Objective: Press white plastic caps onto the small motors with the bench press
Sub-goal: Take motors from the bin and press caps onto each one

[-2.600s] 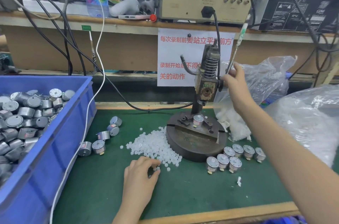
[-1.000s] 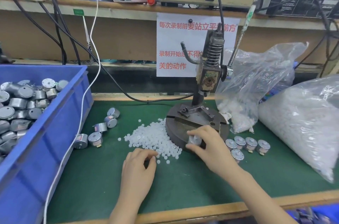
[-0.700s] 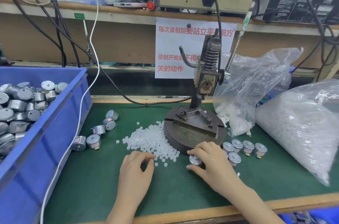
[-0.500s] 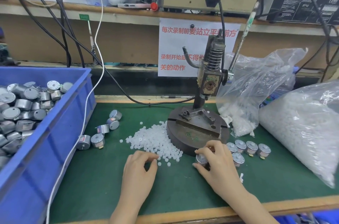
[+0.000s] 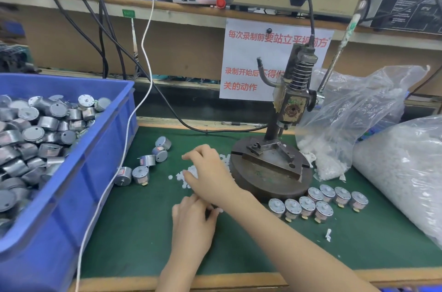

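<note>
The bench press [image 5: 290, 109] stands on its round base [image 5: 270, 182], and the fixture [image 5: 272, 156] on it holds no motor. My right hand [image 5: 208, 172] reaches left across the pile of white caps [image 5: 189, 177], its fingers loosely bent and empty, short of the loose motors [image 5: 148, 167]. My left hand [image 5: 193, 220] rests at the near edge of the pile, fingertips pinched on a white cap. Several capped motors [image 5: 318, 203] stand in rows right of the base.
A blue bin [image 5: 79, 172] full of motors fills the left side, with a white cable [image 5: 112, 177] hanging over its corner. Two clear bags of caps [image 5: 354, 119] [image 5: 404, 172] lie at the right. The press lever [image 5: 339, 52] sticks up.
My right hand took the motor off the fixture, set it among the capped motors right of the base, then swung left over the cap pile. My left hand stayed at the pile.
</note>
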`<state>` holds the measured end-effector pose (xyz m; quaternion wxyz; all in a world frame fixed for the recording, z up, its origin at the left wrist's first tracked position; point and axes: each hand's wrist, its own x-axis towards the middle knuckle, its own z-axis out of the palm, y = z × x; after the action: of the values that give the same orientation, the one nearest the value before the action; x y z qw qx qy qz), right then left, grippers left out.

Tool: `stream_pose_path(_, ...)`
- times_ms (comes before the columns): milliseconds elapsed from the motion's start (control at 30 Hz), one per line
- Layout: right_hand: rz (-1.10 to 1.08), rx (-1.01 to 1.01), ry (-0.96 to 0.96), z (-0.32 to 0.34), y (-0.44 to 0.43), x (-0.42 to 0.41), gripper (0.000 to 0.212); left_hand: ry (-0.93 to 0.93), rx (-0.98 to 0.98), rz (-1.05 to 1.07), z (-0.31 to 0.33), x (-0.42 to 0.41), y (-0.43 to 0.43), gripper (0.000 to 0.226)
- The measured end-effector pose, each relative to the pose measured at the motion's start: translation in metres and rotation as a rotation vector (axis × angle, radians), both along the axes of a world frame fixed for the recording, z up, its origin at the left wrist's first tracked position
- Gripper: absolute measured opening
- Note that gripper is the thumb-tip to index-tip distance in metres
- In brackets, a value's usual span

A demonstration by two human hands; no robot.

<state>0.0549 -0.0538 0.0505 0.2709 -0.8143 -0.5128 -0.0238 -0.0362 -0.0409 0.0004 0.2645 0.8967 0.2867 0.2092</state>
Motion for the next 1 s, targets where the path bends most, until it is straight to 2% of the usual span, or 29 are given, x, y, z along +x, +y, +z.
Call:
stream_pose_path(167,0.038,-0.167,-0.099,-0.005,0.055,-0.007,0.044,-0.049,-0.056,-0.018,-0.002,0.002,0.001,0.012)
stream_pose_path(300,0.002,-0.23,-0.129,-0.012,0.084,-0.013,0.042,-0.1,0.141,-0.002,0.0,0.006,0.007,0.023)
stream_pose_path(433,-0.014,-0.276,-0.153,-0.018,0.092,-0.006,0.031,-0.022,0.099,0.053,-0.001,0.009,0.01,0.055)
stream_pose_path(467,-0.011,-0.281,-0.162,-0.019,0.093,-0.004,0.03,0.016,0.031,0.07,-0.004,0.009,0.01,0.052)
stream_pose_path(533,-0.001,-0.281,-0.196,-0.021,0.096,0.0,0.029,-0.003,-0.084,0.091,-0.006,0.007,0.006,0.026)
stream_pose_path(600,-0.003,-0.265,-0.218,-0.023,0.101,0.004,0.033,-0.009,-0.101,0.091,0.0,0.004,0.003,0.011)
stream_pose_path(700,-0.037,-0.227,-0.191,-0.025,0.107,0.007,0.04,0.002,-0.088,0.082,0.004,0.002,0.002,0.01)
stream_pose_path(833,-0.061,-0.216,-0.214,-0.028,0.107,0.014,0.038,0.072,-0.016,0.054,0.003,0.003,0.004,0.031)
stream_pose_path(933,-0.076,-0.218,-0.246,-0.03,0.109,0.014,0.035,0.114,-0.009,0.037,0.006,0.002,0.005,0.016)
stream_pose_path(1000,-0.096,-0.221,-0.233,-0.031,0.11,0.015,0.037,0.102,-0.019,0.026,0.007,0.003,0.005,0.014)
